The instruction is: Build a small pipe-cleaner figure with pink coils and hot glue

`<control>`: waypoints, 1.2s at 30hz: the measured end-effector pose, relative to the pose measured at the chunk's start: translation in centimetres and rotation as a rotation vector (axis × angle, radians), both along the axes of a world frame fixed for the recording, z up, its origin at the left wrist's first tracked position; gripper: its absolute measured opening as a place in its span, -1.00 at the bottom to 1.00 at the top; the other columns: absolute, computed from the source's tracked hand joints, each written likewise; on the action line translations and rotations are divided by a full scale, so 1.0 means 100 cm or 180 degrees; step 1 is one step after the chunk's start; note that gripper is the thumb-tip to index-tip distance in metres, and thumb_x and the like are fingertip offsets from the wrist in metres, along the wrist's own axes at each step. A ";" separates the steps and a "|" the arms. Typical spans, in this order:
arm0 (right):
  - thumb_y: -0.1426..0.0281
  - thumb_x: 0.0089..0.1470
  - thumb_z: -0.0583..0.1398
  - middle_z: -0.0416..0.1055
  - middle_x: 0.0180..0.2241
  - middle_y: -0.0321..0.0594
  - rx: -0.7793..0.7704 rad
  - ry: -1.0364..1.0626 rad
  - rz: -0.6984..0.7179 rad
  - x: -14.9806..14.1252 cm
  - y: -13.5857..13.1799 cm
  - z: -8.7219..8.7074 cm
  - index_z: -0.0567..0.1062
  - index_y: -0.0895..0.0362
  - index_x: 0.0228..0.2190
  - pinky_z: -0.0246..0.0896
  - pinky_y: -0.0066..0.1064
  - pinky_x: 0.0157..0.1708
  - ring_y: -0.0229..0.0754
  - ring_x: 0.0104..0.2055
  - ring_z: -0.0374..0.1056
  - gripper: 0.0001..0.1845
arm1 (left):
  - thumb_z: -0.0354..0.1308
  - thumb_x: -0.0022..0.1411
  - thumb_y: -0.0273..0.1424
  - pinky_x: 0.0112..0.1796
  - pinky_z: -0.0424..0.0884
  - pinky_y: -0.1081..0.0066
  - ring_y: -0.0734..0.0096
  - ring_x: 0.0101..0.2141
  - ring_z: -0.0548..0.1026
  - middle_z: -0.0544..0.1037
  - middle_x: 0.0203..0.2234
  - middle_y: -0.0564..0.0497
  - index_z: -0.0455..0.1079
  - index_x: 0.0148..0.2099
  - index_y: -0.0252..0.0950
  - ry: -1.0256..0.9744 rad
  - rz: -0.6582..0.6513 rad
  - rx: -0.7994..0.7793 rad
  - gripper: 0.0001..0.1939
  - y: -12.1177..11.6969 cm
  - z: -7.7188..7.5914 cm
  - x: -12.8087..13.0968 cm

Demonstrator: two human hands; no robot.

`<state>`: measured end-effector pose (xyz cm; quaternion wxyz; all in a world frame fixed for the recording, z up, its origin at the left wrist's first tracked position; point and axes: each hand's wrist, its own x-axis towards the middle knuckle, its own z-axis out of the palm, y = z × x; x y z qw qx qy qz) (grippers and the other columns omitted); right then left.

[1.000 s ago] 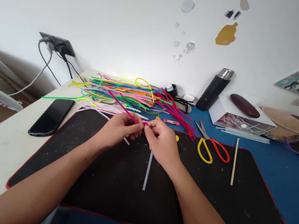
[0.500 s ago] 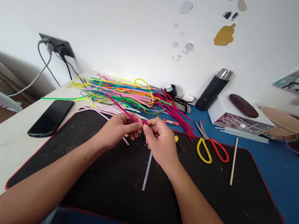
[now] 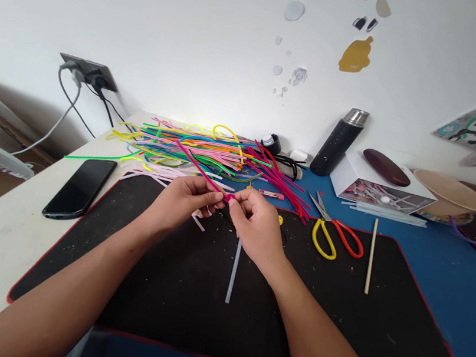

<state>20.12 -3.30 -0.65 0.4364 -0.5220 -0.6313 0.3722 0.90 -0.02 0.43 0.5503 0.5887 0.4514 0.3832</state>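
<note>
A magenta pipe cleaner (image 3: 197,166) runs between my two hands above the black mat. My left hand (image 3: 185,197) pinches it between thumb and forefinger, and its straight free length slants up and to the left. At its lower end, where it looks curled into a small bundle, the fingertips of my right hand (image 3: 256,220) are closed on it. The exact shape of that end is mostly covered by fingers. Below my right hand lies a translucent glue stick (image 3: 233,273), its upper part hidden behind the hand.
Multicoloured pipe cleaners (image 3: 198,147) are heaped behind my hands, with magenta ones (image 3: 284,182) beside them. Scissors (image 3: 325,218) and a wooden stick (image 3: 372,255) lie right. A phone (image 3: 80,187) is left; a black flask (image 3: 339,143) and white box (image 3: 386,189) stand at the back.
My left hand has slid slightly left along the pipe cleaner, away from the right fingertips, and its free end has tilted a little. My right hand stays nearly in place.
</note>
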 end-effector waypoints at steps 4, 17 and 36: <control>0.32 0.24 0.20 0.24 -0.62 -0.47 0.0164 -0.0169 0.0003 0.000 0.000 -0.001 0.42 0.04 -0.36 -0.01 -0.39 -0.51 -0.26 -0.58 0.16 -0.88 | 0.46 0.13 0.01 -0.43 0.49 0.40 0.42 -0.52 0.50 0.60 -0.49 0.01 0.57 -0.30 -0.31 0.0097 0.0012 0.0141 -0.55 -0.002 0.002 -0.001; 0.38 0.20 0.19 0.21 -0.64 -0.47 0.0294 -0.0746 0.0161 -0.002 0.000 -0.004 0.45 0.04 -0.36 -0.04 -0.37 -0.48 -0.25 -0.59 0.12 -0.93 | 0.31 0.28 -0.16 -0.42 0.42 0.42 0.40 -0.49 0.49 0.64 -0.41 0.01 0.63 -0.24 -0.24 0.0734 0.0030 0.0993 -0.75 -0.005 -0.004 0.001; 0.39 0.25 0.22 0.29 -0.62 -0.45 0.0351 -0.1139 0.0119 -0.002 0.000 -0.010 0.51 0.04 -0.29 -0.04 -0.35 -0.45 -0.23 -0.58 0.18 -0.95 | 0.32 0.26 -0.17 -0.38 0.38 0.42 0.34 -0.44 0.52 0.63 -0.48 0.04 0.65 -0.26 -0.26 0.1146 -0.0242 0.0651 -0.74 0.002 -0.006 -0.011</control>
